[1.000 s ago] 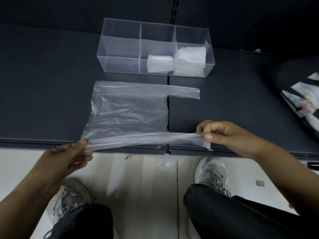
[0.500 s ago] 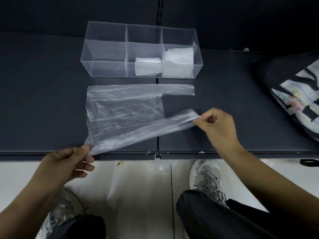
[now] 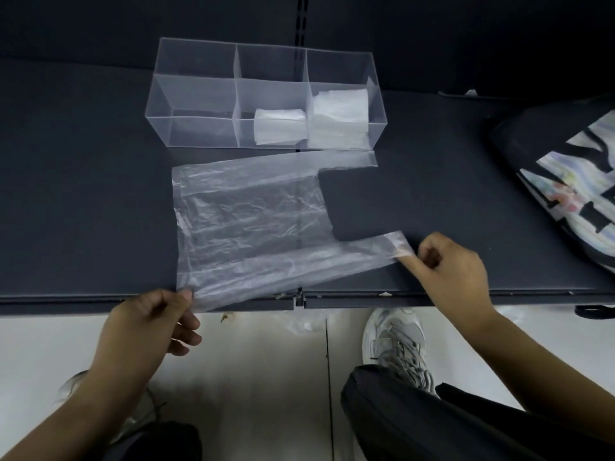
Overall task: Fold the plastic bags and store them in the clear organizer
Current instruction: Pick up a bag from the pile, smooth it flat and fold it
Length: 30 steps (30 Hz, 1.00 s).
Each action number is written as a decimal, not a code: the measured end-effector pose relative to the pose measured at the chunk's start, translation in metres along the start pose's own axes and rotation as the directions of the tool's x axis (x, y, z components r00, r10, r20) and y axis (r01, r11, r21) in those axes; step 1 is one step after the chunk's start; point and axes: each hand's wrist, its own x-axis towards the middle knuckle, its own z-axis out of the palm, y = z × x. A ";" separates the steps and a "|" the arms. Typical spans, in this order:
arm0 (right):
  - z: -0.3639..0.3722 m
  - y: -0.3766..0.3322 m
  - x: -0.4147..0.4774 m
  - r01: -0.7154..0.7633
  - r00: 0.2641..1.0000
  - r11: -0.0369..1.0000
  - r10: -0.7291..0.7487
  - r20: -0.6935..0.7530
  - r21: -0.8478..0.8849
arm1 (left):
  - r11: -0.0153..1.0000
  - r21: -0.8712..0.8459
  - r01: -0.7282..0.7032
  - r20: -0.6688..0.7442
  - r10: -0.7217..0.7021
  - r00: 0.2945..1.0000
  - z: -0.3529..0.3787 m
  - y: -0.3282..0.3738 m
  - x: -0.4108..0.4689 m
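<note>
Head view: the plastic bag [image 3: 249, 221] lies spread on the dark tabletop [image 3: 83, 194] just in front of the clear organizer [image 3: 193, 94], its far handle close to the organizer's front wall and its near edge lifted off the surface. The left hand [image 3: 149, 324] has its grip pinched on the bag's near-left corner at the tabletop's front edge, while the right hand [image 3: 456, 271] has its grip pinched on the end of the near handle. Folded bags [image 3: 339, 119] sit in the organizer's middle and right compartments.
</note>
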 end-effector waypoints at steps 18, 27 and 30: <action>0.061 -0.111 -0.035 0.587 0.751 0.803 -0.491 0.442 -0.105 | 0.341 0.797 -0.498 0.301 0.490 0.818 0.040 0.025 0.015; 0.022 -0.007 -0.024 0.121 0.961 0.911 -0.008 0.277 -0.394 | 0.297 0.832 -0.469 0.282 0.501 0.818 0.021 0.010 0.025; 0.013 -0.024 -0.014 0.046 0.978 0.929 0.033 0.206 -0.366 | 0.438 0.743 -0.506 0.258 0.510 0.821 0.008 0.017 0.032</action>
